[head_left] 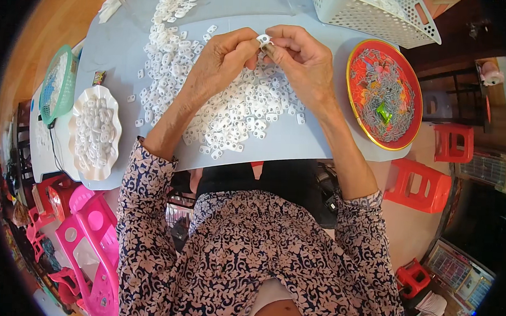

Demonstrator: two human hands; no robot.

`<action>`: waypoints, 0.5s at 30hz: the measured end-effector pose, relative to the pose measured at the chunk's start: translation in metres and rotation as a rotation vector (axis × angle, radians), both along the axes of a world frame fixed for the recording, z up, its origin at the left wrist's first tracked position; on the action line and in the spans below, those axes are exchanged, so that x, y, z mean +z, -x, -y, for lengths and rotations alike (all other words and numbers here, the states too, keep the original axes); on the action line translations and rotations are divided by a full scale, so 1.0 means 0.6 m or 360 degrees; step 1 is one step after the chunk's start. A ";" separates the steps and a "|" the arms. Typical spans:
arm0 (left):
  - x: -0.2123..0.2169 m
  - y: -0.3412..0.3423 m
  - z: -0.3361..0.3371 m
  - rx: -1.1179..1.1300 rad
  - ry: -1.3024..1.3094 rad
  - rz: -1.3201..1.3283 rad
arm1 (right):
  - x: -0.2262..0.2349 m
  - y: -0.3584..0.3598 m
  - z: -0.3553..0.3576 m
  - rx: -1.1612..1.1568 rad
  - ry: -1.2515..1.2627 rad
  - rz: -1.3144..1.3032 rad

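Observation:
Over the far middle of the table, my left hand (228, 58) and my right hand (303, 63) meet fingertip to fingertip. Between them they pinch a small white plastic piece (264, 39) with dark holes. Both hands are closed, and the fingertips hide part of the piece. Many similar white pieces (232, 117) lie in a loose heap beneath my wrists and spread toward the far left. Right of my right hand, a round red tray (351, 108) with a gold rim holds many small grey screw-like parts (380, 90) and a bright green packet (384, 113).
At the left, a scalloped white dish (116, 146) is full of white pieces, with a green basket (47, 101) beyond it. A perforated pale bin (372, 22) stands at the far right. Red stools (418, 185) and a pink plastic chair (99, 253) are beside the table (299, 143).

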State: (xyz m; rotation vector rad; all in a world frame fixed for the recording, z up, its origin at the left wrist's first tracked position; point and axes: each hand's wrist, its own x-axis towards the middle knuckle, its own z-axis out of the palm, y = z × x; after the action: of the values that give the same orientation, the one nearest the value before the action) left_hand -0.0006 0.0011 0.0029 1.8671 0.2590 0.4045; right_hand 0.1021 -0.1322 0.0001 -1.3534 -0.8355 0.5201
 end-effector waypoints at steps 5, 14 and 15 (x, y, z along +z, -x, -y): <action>0.006 0.000 0.005 0.0023 -0.0003 -0.0039 | -0.001 0.001 -0.001 -0.0002 0.0004 0.0041; 0.008 0.001 0.002 -0.0008 -0.0143 -0.0123 | -0.008 0.005 -0.003 0.0007 0.0002 0.0067; 0.004 0.001 0.001 -0.0007 -0.0117 -0.0103 | -0.004 0.006 -0.003 0.0012 0.0000 0.0068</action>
State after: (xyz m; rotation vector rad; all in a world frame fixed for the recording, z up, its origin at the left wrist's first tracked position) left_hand -0.0011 0.0008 0.0055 1.9549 0.2870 0.3556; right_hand 0.0988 -0.1303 -0.0026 -1.3660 -0.8757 0.4987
